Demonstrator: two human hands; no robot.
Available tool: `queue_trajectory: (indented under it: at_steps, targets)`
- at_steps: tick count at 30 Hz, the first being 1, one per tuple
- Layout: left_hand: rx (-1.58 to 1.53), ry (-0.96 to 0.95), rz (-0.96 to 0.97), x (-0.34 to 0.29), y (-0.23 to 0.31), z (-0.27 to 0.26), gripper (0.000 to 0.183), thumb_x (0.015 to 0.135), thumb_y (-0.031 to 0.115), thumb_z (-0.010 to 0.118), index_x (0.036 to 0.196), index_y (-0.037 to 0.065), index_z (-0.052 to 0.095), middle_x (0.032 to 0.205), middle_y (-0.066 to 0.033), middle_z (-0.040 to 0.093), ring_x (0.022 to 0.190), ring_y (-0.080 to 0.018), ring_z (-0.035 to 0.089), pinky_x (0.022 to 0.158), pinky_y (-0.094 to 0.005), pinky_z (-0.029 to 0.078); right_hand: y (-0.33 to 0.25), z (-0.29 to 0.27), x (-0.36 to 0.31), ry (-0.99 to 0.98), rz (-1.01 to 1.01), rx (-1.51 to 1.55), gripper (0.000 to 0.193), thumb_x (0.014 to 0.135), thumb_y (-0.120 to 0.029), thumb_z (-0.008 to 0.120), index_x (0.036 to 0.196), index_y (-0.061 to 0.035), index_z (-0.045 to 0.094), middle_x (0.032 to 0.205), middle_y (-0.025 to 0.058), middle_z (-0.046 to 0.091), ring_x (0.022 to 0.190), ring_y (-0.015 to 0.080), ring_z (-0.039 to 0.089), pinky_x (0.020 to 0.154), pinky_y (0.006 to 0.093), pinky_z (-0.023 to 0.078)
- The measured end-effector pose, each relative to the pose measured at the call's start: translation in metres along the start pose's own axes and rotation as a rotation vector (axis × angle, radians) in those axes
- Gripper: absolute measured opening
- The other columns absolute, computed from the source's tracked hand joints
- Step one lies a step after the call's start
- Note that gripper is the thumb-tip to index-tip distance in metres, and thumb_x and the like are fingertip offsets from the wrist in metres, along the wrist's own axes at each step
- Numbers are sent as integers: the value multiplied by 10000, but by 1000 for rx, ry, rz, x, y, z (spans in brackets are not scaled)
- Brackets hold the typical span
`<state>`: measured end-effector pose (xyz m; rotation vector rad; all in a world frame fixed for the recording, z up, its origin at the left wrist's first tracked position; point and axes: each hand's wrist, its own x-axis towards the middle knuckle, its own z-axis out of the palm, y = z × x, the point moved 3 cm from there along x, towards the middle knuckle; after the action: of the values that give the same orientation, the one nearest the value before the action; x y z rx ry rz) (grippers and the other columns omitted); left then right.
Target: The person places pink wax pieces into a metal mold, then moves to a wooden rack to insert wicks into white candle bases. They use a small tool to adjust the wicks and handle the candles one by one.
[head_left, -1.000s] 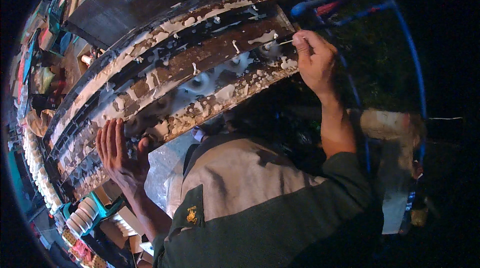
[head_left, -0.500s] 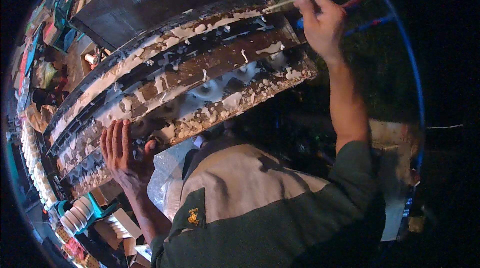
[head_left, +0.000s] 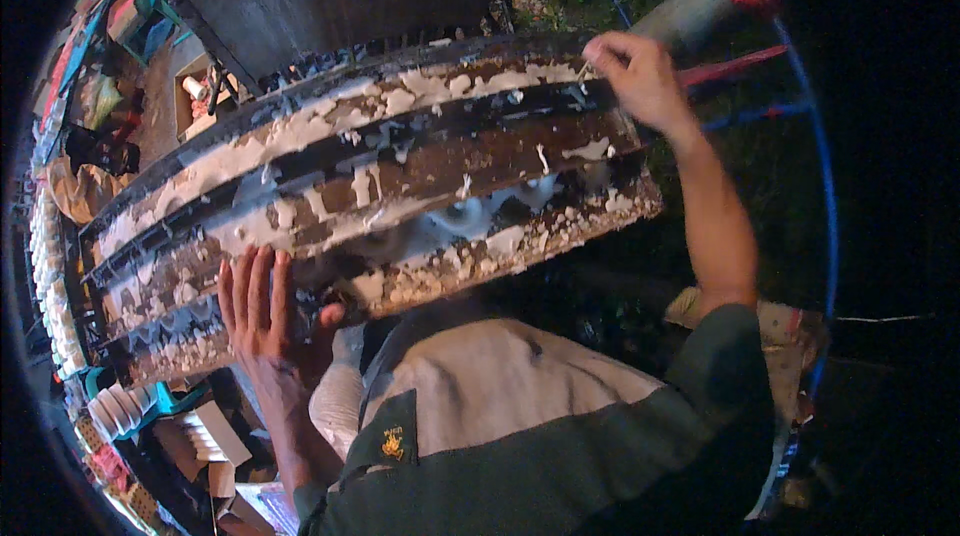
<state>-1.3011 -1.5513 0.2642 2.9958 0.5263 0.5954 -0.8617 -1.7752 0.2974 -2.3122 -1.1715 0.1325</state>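
A long, dark trough-like mould (head_left: 430, 156) lies slantwise before me, its ledges crusted with pale, wax-like drips and crumbs. Short white string ends stick up along its middle ledge. On the near side my left hand (head_left: 265, 321) lies against the mould, its fingers stretched over the near ledge and the thumb apart. At the far right end, my right hand (head_left: 645, 81) is closed in a pinch over the upper ledge. A thin pale strand (head_left: 584, 69) shows below its fingertips, largely covered by them; its exact kind is unclear.
A dark metal box (head_left: 340, 6) stands behind the mould. At left are a carton with white rolls (head_left: 194, 88), stacked white cups (head_left: 122, 410) and an open carton (head_left: 215, 434). A grey pipe (head_left: 690, 11) and blue tubing (head_left: 828, 206) run along the right.
My right hand has come down closer to the mould's upper ledge, and less of the pale strand shows. My left hand stays on the near ledge. The whole view has shifted.
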Motion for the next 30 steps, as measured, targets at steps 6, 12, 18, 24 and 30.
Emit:
queue_trajectory:
  at_steps: [6,12,18,24,30]
  targets:
    - [19,6,-125,-4,0,0,766,1041,664,438,1396,6,602,1445,-208,605,1413,-429,512,1216,-643,309,-13,-13,2,113,137,197,215,1023,-180,679,995,29,721,870,86,743,812,144,655,780,346,530]
    - [87,-155,-132,-2,0,2,890,1028,732,383,1419,-50,548,1455,-294,561,1389,-500,503,1180,-674,334,-30,-16,-4,90,-56,-125,159,985,-168,684,968,-19,737,914,155,744,861,363,687,837,443,525]
    - [-59,-252,-141,8,-14,-10,862,1021,663,428,1588,15,401,1644,-307,332,1516,-524,318,1210,-679,249,-30,-17,4,98,-67,-115,56,902,-49,720,866,-7,712,851,131,741,788,295,687,749,411,513]
    - [13,-342,-142,65,-25,-28,1002,968,828,356,1614,62,374,1646,-335,296,1523,-553,283,1189,-711,257,-53,0,28,1,-446,48,52,885,-31,740,888,-3,697,811,113,695,706,265,638,782,423,479]
    - [-115,-452,-133,85,-3,15,1055,906,891,327,1616,114,388,1663,-270,320,1522,-554,280,1213,-703,224,-55,30,34,-330,-475,-55,94,861,-48,778,904,-18,701,852,75,711,748,259,635,811,422,448]
